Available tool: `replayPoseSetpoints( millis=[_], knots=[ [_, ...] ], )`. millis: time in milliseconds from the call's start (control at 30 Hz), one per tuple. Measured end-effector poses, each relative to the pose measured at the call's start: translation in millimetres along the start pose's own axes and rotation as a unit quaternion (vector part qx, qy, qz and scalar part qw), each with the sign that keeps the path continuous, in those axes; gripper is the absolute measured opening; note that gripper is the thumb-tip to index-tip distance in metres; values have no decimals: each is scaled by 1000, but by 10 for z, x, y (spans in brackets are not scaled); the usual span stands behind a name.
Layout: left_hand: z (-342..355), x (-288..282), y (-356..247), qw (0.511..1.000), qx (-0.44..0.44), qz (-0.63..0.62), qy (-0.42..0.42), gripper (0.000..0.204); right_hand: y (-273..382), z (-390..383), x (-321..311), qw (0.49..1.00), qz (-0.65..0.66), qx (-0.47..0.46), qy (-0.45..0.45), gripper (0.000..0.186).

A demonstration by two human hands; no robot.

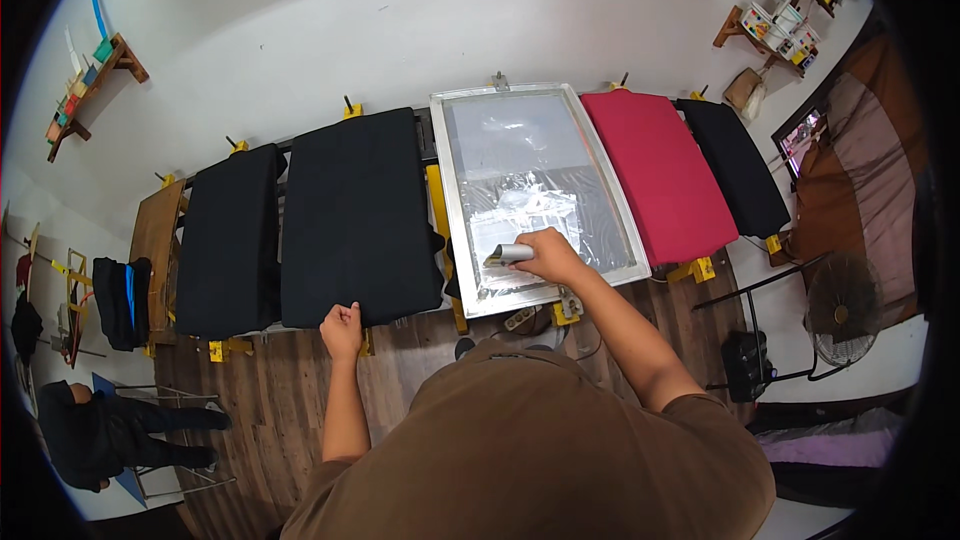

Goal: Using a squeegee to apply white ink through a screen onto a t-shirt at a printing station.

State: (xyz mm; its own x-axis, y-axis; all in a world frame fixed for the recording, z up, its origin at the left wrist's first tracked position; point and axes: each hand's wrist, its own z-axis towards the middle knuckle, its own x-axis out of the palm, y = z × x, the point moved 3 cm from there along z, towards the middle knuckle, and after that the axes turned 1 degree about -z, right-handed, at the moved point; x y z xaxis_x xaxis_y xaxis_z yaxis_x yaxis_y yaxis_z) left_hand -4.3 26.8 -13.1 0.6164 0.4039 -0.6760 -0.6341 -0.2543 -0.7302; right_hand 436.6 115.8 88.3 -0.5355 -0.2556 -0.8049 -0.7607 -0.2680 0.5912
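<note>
Two bare hands work at a row of cloth-covered boards, and from where I stand the right hand is closed around a short silver-grey metal tool, which juts out to the left of the grip. Beneath that grip lies a large rectangular screen in a silver metal frame, most of it stretching away beyond the knuckles; I can't tell whether the tool touches its shiny surface. To the left of the grip, the left hand, fingers curled, is at the near edge of a wide board covered in black cloth; whether it pinches the fabric I can't tell. Right of the grip, just beside the frame, sits a red cloth-covered board, with a narrower black cloth-covered board farther right.
</note>
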Motion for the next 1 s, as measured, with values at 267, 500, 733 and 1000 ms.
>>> replayPoseSetpoints(
  millis=[267,500,733,1000],
  knots=[
    [6,-2,-15,1000,2,1,-1,36,-58,15,24,999,28,27,-4,29],
    [4,-21,-57,1000,-5,6,5,35,30,123,79,995,-44,66,-58,28],
    [16,-21,-54,1000,4,-1,6,36,-14,384,231,982,-63,100,-150,33],
    [14,-25,-91,1000,15,-14,8,37,-75,490,371,982,-108,118,-102,33]
  ],
)
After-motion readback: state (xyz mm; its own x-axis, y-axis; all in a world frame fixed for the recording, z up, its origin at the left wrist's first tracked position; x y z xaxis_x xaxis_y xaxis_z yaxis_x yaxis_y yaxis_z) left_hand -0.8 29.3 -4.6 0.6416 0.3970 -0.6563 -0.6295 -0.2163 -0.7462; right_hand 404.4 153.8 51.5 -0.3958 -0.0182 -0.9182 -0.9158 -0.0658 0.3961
